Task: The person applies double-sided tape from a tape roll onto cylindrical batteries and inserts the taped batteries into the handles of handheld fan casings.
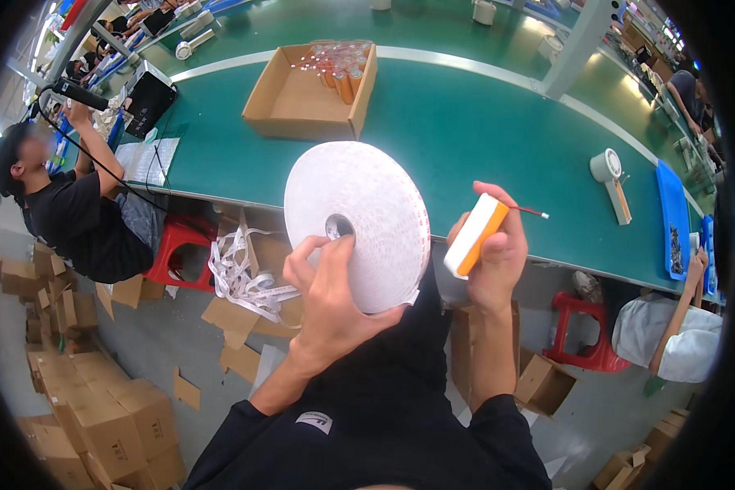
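My left hand grips a large roll of white tape in front of me, with fingers at its core and the thumb at its lower edge. A short tape end sticks out near that thumb. To the right, my right hand holds an orange battery pack between thumb and fingers. A white strip covers the side of the pack turned to the left. Red wire with a small white connector runs out from it to the right. The roll and the pack are apart.
Beyond the roll, a cardboard box on the green bench holds several orange packs. A white handheld device and a blue tray lie at right. Tape scraps fill a carton below. Co-workers sit on both sides.
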The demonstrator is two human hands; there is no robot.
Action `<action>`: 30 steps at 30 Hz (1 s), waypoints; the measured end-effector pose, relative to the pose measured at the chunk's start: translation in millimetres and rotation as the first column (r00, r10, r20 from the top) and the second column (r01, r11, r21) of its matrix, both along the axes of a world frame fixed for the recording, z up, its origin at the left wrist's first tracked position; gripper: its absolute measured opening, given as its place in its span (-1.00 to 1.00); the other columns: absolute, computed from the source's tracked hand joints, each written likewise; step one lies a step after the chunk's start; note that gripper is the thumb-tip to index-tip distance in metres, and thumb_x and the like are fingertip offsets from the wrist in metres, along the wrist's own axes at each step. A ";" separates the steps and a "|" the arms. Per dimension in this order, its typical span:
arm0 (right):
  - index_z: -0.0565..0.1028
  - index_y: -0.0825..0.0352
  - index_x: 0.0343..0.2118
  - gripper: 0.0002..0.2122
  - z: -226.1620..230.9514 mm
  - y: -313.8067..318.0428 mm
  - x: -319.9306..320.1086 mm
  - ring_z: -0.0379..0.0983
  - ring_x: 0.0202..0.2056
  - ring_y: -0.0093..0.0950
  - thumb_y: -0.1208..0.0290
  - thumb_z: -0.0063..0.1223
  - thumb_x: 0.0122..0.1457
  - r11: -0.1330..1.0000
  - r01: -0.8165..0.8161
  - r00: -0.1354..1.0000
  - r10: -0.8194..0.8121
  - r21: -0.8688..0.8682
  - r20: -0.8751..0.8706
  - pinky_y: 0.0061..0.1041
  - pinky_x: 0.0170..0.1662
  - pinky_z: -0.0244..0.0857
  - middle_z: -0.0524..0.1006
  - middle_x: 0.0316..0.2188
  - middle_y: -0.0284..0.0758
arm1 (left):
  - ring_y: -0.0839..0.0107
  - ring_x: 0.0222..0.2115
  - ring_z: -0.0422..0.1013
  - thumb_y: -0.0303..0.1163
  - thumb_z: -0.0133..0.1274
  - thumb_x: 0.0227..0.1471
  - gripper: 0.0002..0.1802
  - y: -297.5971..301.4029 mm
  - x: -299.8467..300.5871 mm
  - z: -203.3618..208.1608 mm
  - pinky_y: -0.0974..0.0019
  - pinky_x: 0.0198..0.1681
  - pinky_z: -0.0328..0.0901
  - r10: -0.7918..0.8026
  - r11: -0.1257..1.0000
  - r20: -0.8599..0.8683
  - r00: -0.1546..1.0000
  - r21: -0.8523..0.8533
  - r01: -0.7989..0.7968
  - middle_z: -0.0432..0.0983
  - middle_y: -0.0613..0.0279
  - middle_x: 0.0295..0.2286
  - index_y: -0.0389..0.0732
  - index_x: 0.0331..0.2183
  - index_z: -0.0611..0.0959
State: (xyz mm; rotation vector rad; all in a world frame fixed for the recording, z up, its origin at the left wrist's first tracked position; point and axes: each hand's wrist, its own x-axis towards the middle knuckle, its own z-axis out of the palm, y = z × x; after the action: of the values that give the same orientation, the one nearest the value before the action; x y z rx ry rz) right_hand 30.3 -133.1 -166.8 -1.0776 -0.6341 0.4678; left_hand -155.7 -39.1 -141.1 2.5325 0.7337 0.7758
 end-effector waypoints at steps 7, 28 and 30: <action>0.31 0.51 0.12 -0.33 10.5 -1.3 -3.8 0.35 -0.27 -0.72 0.02 0.20 0.15 0.993 -0.117 0.991 0.115 0.026 0.063 -0.70 -0.19 0.28 0.44 -0.12 -0.34 | 0.02 -0.01 0.13 -0.16 0.46 -0.54 -0.02 -0.5 0.6 0.9 -0.03 0.05 -0.07 -0.010 0.999 -0.017 1.000 0.051 0.011 0.42 0.06 -0.14 -0.37 -0.02 0.44; 0.37 0.48 0.09 -0.53 16.4 38.8 99.9 0.32 -0.52 -0.66 0.15 -0.06 0.32 0.852 -0.522 0.829 0.499 -0.030 -0.252 -0.59 -0.42 0.26 0.40 -0.54 -0.42 | 0.01 0.04 0.13 -0.08 0.47 -0.46 0.03 93.0 -47.5 -0.6 -0.04 0.11 -0.03 -0.048 0.946 -0.341 0.939 0.286 0.153 0.34 0.05 -0.04 -0.41 0.03 0.44; 0.39 0.48 0.07 -0.54 10.2 65.9 111.2 0.27 -0.57 -0.64 0.14 -0.07 0.33 0.913 -0.409 0.861 0.388 0.007 -0.330 -0.57 -0.47 0.21 0.35 -0.60 -0.45 | 0.01 0.06 0.12 0.02 0.41 -0.34 0.07 108.0 -53.5 -0.4 -0.05 0.12 -0.07 0.041 0.957 -0.398 0.916 0.280 0.078 0.34 0.02 -0.02 -0.38 0.12 0.35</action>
State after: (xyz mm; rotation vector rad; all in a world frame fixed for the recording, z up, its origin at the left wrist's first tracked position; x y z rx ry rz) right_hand 141.5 -67.2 -156.6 -0.8979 -0.5491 1.0130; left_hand -209.2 68.9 -141.5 3.0121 0.7640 0.3749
